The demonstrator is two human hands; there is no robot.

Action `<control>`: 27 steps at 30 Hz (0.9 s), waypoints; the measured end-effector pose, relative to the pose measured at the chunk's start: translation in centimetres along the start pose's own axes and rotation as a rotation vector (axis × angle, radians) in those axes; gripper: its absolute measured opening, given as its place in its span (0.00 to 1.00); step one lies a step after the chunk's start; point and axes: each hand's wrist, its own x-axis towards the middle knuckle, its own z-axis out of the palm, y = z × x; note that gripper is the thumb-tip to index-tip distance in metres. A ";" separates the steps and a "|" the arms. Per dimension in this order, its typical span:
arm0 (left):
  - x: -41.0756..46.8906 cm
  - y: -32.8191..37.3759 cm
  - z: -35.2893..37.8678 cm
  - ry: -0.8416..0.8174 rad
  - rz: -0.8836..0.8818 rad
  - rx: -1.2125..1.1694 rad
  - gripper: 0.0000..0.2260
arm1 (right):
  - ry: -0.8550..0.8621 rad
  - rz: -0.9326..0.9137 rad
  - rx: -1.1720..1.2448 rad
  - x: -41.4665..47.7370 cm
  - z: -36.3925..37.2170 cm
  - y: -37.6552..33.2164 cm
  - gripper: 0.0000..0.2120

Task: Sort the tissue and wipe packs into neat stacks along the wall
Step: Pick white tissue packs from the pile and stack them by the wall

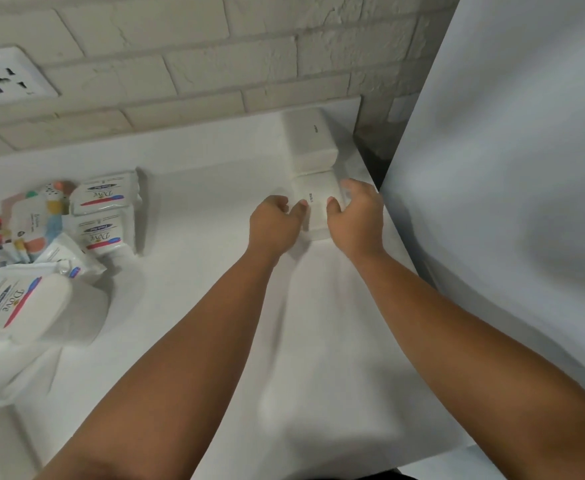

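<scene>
A plain white tissue pack (pixel 315 199) lies on the white counter, just in front of a taller stack of plain white packs (pixel 310 142) that stands against the brick wall. My left hand (pixel 275 223) grips the near pack's left side, thumb on top. My right hand (pixel 357 211) grips its right side, fingers curled over the edge. At the far left lies a loose pile of wipe packs: two Dove packs (pixel 106 195) (pixel 106 232) side by side, another Dove pack (pixel 24 306) nearer, and colourful packs (pixel 31 220).
A big white panel (pixel 509 168) rises at the right, close to my right hand and the stack. A wall socket (pixel 4 77) sits on the brick wall at the upper left. The white counter (pixel 197 188) stretches between the pile and the stack.
</scene>
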 end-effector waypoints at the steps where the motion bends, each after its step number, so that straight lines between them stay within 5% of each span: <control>1: -0.9 0.1 -0.9 0.016 0.041 0.012 0.22 | 0.038 -0.057 0.016 -0.9 0.1 -0.4 0.19; 9: -9.8 -4.4 -11.1 0.127 0.276 0.070 0.10 | -0.135 -0.234 0.228 -11.7 1.7 -6.9 0.11; 19: -19.9 -16.7 -26.1 0.036 0.274 0.165 0.09 | -0.509 -0.293 0.307 -28.7 7.7 -16.3 0.12; 24: -22.1 -22.5 -32.8 0.010 0.269 0.332 0.12 | -0.689 -0.249 0.228 -35.0 10.9 -19.5 0.18; 27: -22.7 -25.2 -35.7 -0.030 0.286 0.466 0.15 | -0.807 -0.218 0.127 -38.0 12.2 -21.2 0.30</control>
